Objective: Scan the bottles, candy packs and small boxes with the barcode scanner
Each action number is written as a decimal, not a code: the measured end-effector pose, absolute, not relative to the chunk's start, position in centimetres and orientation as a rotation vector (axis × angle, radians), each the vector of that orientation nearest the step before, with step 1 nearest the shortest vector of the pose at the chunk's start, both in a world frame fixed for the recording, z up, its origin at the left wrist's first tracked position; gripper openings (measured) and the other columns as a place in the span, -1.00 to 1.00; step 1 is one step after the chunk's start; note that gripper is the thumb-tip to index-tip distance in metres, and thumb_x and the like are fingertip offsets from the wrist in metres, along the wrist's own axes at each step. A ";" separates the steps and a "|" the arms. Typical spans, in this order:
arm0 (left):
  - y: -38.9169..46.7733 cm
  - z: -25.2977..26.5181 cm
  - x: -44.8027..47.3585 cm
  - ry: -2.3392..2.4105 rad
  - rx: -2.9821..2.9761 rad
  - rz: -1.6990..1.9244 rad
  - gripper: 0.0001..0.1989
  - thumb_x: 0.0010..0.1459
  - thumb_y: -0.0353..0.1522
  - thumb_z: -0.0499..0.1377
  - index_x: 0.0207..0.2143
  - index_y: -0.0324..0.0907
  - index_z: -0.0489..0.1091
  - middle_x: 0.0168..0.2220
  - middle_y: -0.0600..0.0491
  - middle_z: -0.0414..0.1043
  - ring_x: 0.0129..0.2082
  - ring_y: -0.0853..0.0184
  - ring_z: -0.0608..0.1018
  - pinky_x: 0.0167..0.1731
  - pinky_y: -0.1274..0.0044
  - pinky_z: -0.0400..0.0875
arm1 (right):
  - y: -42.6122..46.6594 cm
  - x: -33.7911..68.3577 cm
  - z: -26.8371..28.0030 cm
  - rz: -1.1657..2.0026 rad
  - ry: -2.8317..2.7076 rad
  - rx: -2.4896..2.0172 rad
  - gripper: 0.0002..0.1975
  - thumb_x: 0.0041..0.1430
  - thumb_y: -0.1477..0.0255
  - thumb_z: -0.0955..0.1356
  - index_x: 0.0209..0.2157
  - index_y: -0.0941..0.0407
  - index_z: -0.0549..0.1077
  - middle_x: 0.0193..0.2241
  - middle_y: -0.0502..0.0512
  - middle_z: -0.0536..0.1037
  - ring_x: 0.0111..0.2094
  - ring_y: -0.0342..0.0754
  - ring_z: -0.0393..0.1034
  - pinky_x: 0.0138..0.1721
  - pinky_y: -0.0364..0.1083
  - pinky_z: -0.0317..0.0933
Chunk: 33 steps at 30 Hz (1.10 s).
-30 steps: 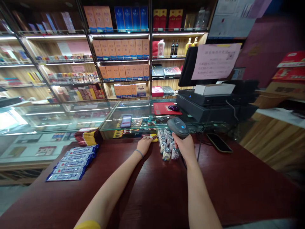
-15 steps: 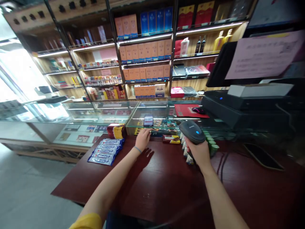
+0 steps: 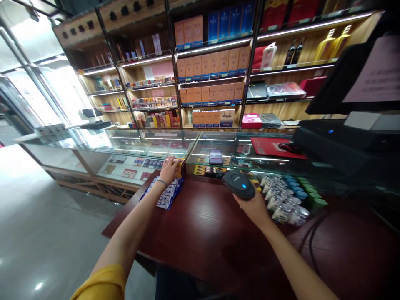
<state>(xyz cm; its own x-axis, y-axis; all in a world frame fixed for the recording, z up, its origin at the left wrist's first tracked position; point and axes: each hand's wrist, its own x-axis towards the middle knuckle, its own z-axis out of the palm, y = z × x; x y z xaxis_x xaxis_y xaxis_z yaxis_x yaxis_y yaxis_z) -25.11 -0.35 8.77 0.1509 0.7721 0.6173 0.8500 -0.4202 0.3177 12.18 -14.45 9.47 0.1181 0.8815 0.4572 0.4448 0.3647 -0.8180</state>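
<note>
My right hand (image 3: 253, 205) is wrapped round the handle of a dark barcode scanner (image 3: 239, 183) with a blue light, held above the counter. My left hand (image 3: 169, 170) reaches out to the far left of the counter, over a stack of yellow and dark-red snack packs (image 3: 179, 166). Its fingers are stretched out at the top of that stack, hiding most of it. Just in front lie blue-and-white packets (image 3: 168, 193), partly behind my left wrist. Beyond the scanner, part of a yellow-and-brown pack (image 3: 256, 183) shows at the glass case.
Rows of cans (image 3: 281, 198) stand right of my right hand. A glass display case (image 3: 231, 154) runs along the back of the dark-red counter (image 3: 200, 233). A phone-like device (image 3: 216, 157) shows near its edge. A dark monitor (image 3: 340, 75) rises at the right.
My left hand has moved left from the counter's back edge to the stack of snack packs. The scanner has swung left in my right hand, uncovering the cans. The view has turned left.
</note>
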 end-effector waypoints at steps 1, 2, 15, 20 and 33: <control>-0.1 8.6 -25.5 -1.635 -2.312 -1.078 -0.54 0.15 -0.38 0.17 0.13 -0.03 0.41 0.28 -0.16 0.21 0.34 -0.09 0.12 0.30 0.02 -0.14 | -14.5 11.8 9.2 0.513 -1.535 -1.235 -0.56 0.02 0.26 0.42 -0.06 0.10 0.40 -0.21 0.19 0.64 -0.20 0.11 0.56 -0.21 -0.01 0.40; 0.0 8.5 -25.8 -1.632 -2.322 -1.037 -0.53 0.16 -0.38 0.18 0.14 -0.02 0.40 0.28 -0.16 0.22 0.34 -0.09 0.13 0.30 0.01 -0.14 | -14.7 11.4 9.1 0.539 -1.567 -1.224 -0.56 0.02 0.27 0.41 -0.04 0.09 0.39 -0.22 0.19 0.64 -0.19 0.12 0.56 -0.20 -0.01 0.39; -1.6 8.7 -25.9 -1.527 -2.245 -1.005 -0.72 0.28 -0.40 0.08 -0.01 -0.02 0.48 0.04 -0.11 0.50 0.14 0.10 0.43 0.23 0.23 0.12 | -15.0 11.0 8.8 0.580 -1.662 -1.254 -0.72 0.07 0.32 0.40 -0.15 0.05 0.40 -0.29 0.10 0.65 -0.18 0.08 0.57 -0.15 -0.06 0.37; -3.3 8.6 -24.0 -1.622 -2.008 -1.478 -0.72 0.33 -0.39 0.04 0.03 -0.07 0.42 0.05 -0.07 0.51 0.08 0.17 0.51 0.08 0.37 0.31 | -14.5 11.9 7.3 0.518 -1.575 -1.189 -0.56 0.04 0.30 0.44 -0.02 0.09 0.41 -0.27 0.13 0.66 -0.21 0.08 0.58 -0.20 -0.07 0.40; -7.9 4.7 -10.9 -1.507 -0.871 -3.914 -0.77 0.22 -0.43 0.20 -0.11 -0.08 0.25 -0.13 0.04 0.51 -0.23 0.39 0.61 -0.08 0.37 0.52 | -16.1 12.2 8.6 0.499 -1.682 -1.382 -0.56 0.06 0.29 0.40 0.00 -0.01 0.34 -0.26 0.07 0.66 -0.20 0.14 0.59 -0.27 -0.05 0.35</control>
